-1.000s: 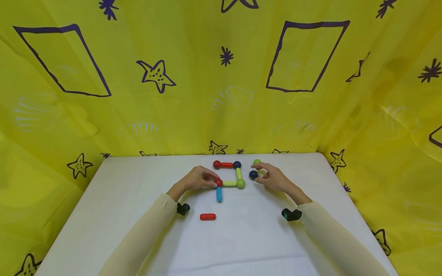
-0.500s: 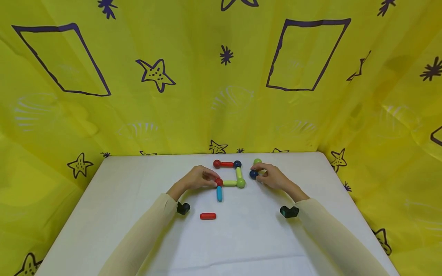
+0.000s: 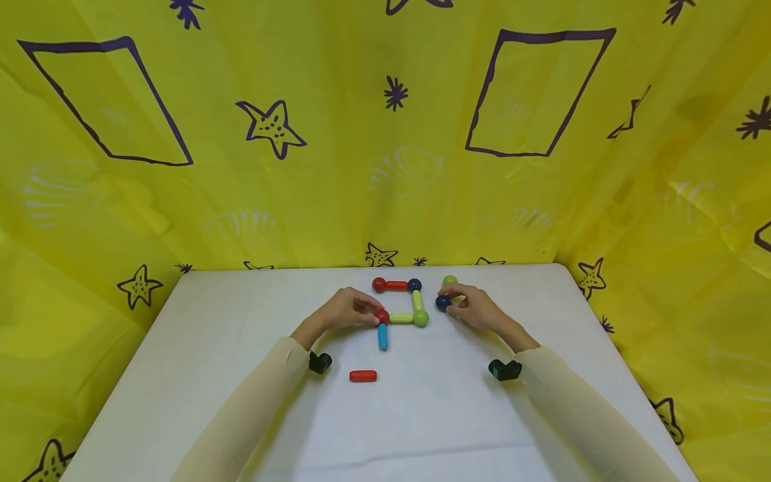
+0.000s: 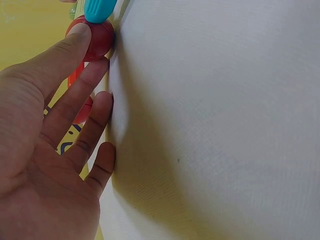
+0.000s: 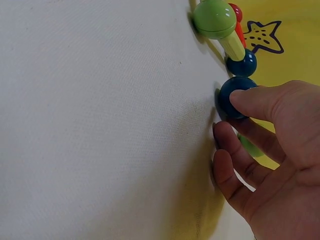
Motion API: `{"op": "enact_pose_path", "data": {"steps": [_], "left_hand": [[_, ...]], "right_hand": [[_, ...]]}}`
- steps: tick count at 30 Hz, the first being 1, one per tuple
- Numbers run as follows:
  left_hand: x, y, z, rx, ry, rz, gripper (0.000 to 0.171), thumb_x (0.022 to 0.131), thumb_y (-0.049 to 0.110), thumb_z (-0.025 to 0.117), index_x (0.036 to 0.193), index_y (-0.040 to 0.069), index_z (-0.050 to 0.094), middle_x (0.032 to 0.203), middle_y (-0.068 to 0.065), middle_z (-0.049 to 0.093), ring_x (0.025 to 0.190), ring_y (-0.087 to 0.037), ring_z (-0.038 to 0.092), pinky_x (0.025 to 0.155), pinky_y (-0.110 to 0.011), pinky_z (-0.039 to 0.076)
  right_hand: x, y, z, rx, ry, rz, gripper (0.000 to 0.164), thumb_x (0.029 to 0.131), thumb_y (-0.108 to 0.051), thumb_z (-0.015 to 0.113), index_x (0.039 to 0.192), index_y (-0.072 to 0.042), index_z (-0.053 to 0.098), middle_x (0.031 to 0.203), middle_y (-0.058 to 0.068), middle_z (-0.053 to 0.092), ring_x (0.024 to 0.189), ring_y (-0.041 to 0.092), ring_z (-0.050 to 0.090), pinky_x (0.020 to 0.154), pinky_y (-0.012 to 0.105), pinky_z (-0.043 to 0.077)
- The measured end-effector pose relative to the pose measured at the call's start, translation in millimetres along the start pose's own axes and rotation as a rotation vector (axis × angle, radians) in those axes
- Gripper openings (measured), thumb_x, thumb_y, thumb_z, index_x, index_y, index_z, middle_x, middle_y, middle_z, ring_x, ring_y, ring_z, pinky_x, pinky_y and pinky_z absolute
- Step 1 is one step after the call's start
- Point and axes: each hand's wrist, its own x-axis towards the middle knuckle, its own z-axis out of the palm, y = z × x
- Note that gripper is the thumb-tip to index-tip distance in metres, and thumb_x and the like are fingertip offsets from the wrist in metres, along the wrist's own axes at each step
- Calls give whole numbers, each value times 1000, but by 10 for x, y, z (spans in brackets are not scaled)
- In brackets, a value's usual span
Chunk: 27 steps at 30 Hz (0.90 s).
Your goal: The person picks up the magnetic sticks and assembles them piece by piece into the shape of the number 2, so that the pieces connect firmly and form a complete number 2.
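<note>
- My left grip [image 3: 346, 309] pinched the red ball [image 3: 382, 317], touching the blue stick [image 3: 383, 337]; light pressure probably protected that joint.
- My right grip [image 3: 477, 308] pinched the dark-blue ball [image 3: 443, 303] near the green corner ball [image 3: 420, 318]; slow handling seemed safest.

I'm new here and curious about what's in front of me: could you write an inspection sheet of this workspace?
Surface: white table, slightly creased.
Job's things: rod-and-ball frame, open on one side; loose red rod; far green ball, partly hidden.
Clutter: nothing seen.
Hands: left hand pinches the frame's near red ball; right hand pinches a navy ball.
Cables: nothing seen.
Surroundings: patterned yellow curtain.
</note>
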Motion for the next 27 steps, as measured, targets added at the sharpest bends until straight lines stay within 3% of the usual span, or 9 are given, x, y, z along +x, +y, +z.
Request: {"op": "enact_pose_path", "data": {"steps": [23, 27], "left_hand": [[-1, 21, 11, -8, -1, -3, 26, 91, 20, 80, 116, 13, 79, 101, 2, 75, 87, -15, 59, 79, -28, 49], [-6, 38, 4, -16, -1, -13, 26, 91, 19, 80, 116, 13, 79, 102, 2, 75, 88, -16, 60, 80, -28, 49]], "right_hand": [[-20, -46, -6, -16, 1, 22, 35, 94, -4, 73, 128, -7, 66, 123, 21, 68, 75, 19, 60, 68, 31, 51], [-48, -86, -35, -28, 4, -5, 33, 93, -4, 73, 126, -7, 67, 121, 22, 68, 73, 18, 60, 67, 32, 50]]}}
